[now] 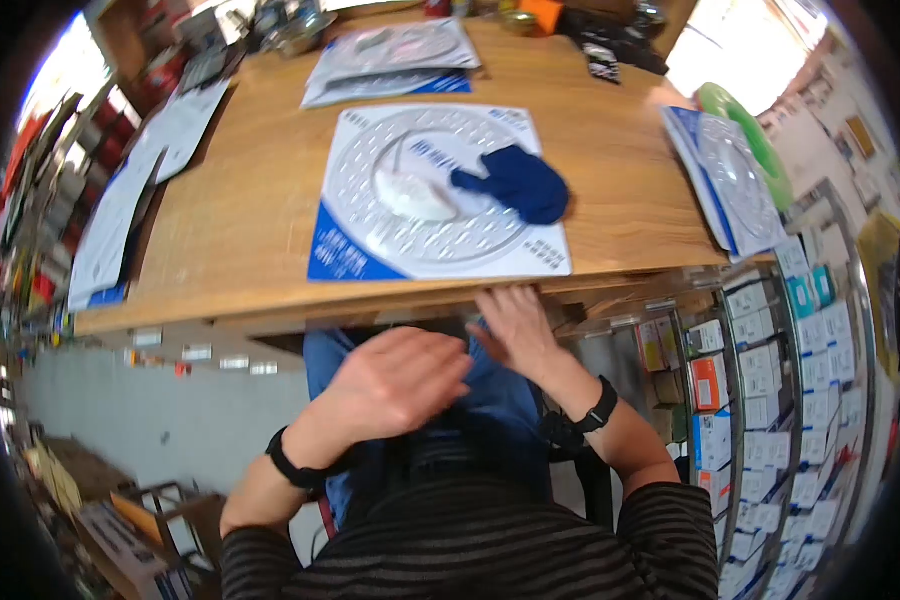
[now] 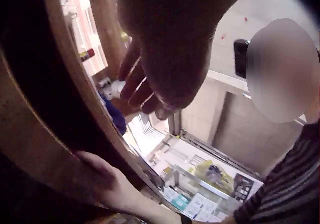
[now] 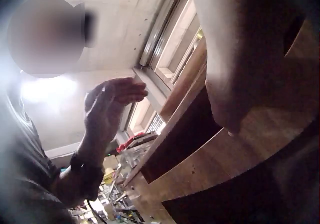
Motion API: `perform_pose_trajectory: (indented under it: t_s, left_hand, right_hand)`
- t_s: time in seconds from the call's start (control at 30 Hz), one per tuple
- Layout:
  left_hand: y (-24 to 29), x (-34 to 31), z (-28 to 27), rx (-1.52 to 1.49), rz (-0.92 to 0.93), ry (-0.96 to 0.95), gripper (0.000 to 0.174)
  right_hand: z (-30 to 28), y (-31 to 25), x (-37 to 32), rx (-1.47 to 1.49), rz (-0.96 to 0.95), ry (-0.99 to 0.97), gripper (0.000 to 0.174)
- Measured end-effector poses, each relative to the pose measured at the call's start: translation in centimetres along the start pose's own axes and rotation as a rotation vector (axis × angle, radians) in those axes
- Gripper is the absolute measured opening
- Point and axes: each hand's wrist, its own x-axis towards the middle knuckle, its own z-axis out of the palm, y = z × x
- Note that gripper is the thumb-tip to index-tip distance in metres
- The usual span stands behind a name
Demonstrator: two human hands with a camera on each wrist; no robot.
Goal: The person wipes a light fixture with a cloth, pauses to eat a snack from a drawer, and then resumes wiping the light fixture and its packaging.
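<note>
In the head view my left hand (image 1: 400, 380) hovers over the lap, palm down, with relaxed fingers and nothing held. My right hand (image 1: 515, 325) reaches the underside of the wooden table's front edge (image 1: 270, 312), fingers extended; its fingertips are partly hidden there. The left wrist view also has that right hand (image 2: 112, 181) against the wood. On the table, a flat pack (image 1: 355, 235) with a clear round patterned disc carries a white mouse-like object (image 1: 415, 197) and a dark blue cloth item (image 1: 528, 187), side by side.
More flat packs lie at the table's back (image 1: 390, 60), left (image 1: 120, 220) and right edge (image 1: 735, 180). A green ring (image 1: 765, 150) stands behind the right pack. Shelves of small boxes (image 1: 760, 380) are at the right; cartons (image 1: 120, 535) stand on the floor at lower left.
</note>
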Motion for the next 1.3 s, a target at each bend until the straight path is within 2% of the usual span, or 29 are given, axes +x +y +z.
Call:
perform_pose_trajectory:
  t_s: [0.07, 0.13, 0.23, 0.3, 0.37, 0.4, 0.43, 0.47, 0.57, 0.6, 0.67, 0.7, 0.73, 0.77, 0.8, 0.87, 0.9, 0.93, 1.0, 1.03, 1.07, 1.13, 1.2, 1.23, 1.27, 1.3]
  left_hand:
    - [1.7, -0.3, 0.9, -0.03, 0.118, -0.024, 0.022]
    - [2.7, -1.2, 1.5, 0.0, 0.173, -0.014, 0.021]
    - [2.9, -2.9, 1.6, -0.004, 0.146, -0.039, 0.02]
    - [2.4, -4.1, 1.0, -0.001, 0.057, -0.064, 0.02]
    - [2.0, -5.6, 0.3, -0.003, 0.004, -0.08, 0.019]
    - [1.8, -6.4, -0.3, 0.027, -0.092, -0.122, 0.018]
    - [1.6, -7.2, -0.7, 0.056, -0.187, -0.163, 0.018]
    - [1.4, -7.9, -1.1, 0.048, -0.186, -0.168, 0.018]
    - [0.8, -10.0, -2.1, 0.101, -0.449, -0.224, 0.02]
    - [0.6, -10.4, -2.5, 0.101, -0.455, -0.225, 0.02]
    - [0.0, -10.8, -3.2, 0.15, -0.617, -0.178, 0.021]
    - [-0.4, -11.5, -3.6, 0.139, -0.709, -0.234, 0.037]
    - [-1.0, -11.8, -3.8, 0.14, -0.713, -0.232, 0.037]
    - [-1.7, -12.1, -3.9, 0.228, -0.75, -0.195, 0.046]
    - [-2.5, -12.4, -4.0, 0.316, -0.787, -0.158, 0.054]
    - [-4.6, -13.5, -3.8, 0.417, -0.82, -0.206, 0.059]
    - [-5.4, -13.9, -3.8, 0.517, -0.845, -0.253, 0.064]
    - [-5.8, -14.0, -3.9, 0.523, -0.836, -0.243, 0.064]
    - [-7.6, -13.4, -4.0, 0.483, -0.893, -0.326, 0.062]
    - [-8.8, -13.4, -3.9, 0.367, -0.956, -0.385, 0.058]
    - [-9.9, -14.3, -3.3, 0.419, -0.776, -0.24, 0.051]
    - [-11.7, -15.0, -2.6, 0.317, -0.702, -0.214, 0.043]
    - [-10.8, -14.6, -2.7, 0.22, -0.783, -0.369, 0.037]
    - [-9.9, -14.0, -2.6, 0.246, -0.935, -0.602, 0.037]
    - [-8.4, -13.4, -2.7, 0.134, -0.731, -0.399, 0.039]
    - [-7.2, -12.7, -2.6, 0.097, -0.645, -0.394, 0.043]
  right_hand:
    - [0.3, -0.4, 0.2, 0.034, 0.009, 0.111, 0.039]
    - [-0.3, -0.9, -0.3, 0.046, -0.046, 0.119, 0.035]
    - [-1.2, -1.6, -2.0, 0.051, -0.078, 0.112, 0.029]
    - [-1.9, -2.6, -2.8, 0.057, -0.079, 0.108, 0.019]
    - [-2.4, -3.2, -3.6, 0.074, -0.079, 0.065, 0.017]
    - [-2.6, -3.3, -4.0, 0.084, -0.08, 0.025, 0.016]
    - [-2.5, -3.5, -4.0, 0.104, -0.112, 0.064, 0.021]
    - [-2.7, -3.6, -4.2, 0.106, -0.103, 0.06, 0.021]
    - [-3.8, -4.3, -4.0, 0.183, -0.173, -0.081, 0.035]
    - [-3.9, -4.6, -4.1, 0.186, -0.176, -0.084, 0.035]
    - [-4.0, -4.8, -4.0, 0.202, -0.169, -0.231, 0.037]
    - [-4.3, -4.8, -3.6, 0.201, -0.175, -0.232, 0.037]
    - [-4.6, -4.7, -3.2, 0.199, -0.19, -0.337, 0.034]
    - [-4.8, -4.6, -2.7, 0.198, -0.206, -0.441, 0.031]
    - [-4.8, -4.7, -2.0, 0.199, -0.211, -0.44, 0.031]
    - [-4.7, -5.2, -0.3, 0.281, -0.292, -0.269, 0.029]
    - [-5.0, -5.4, 0.3, 0.164, -0.293, -0.397, 0.035]
    - [-4.7, -5.8, 0.7, 0.155, -0.292, -0.386, 0.035]
    - [-3.9, -6.1, 1.4, 0.134, -0.421, -0.248, 0.036]
    - [-3.7, -6.3, 1.6, 0.167, -0.427, -0.303, 0.037]
    - [-3.4, -6.6, 1.7, 0.16, -0.442, -0.318, 0.038]
    - [-3.0, -7.0, 1.7, 0.182, -0.437, -0.329, 0.039]
    - [-3.3, -6.9, 1.6, 0.192, -0.413, -0.332, 0.04]
    - [-3.4, -6.8, 1.6, 0.229, -0.41, -0.349, 0.041]
    - [-3.3, -6.6, 1.7, 0.223, -0.398, -0.342, 0.041]
    - [-3.1, -6.4, 1.6, 0.26, -0.366, -0.326, 0.045]
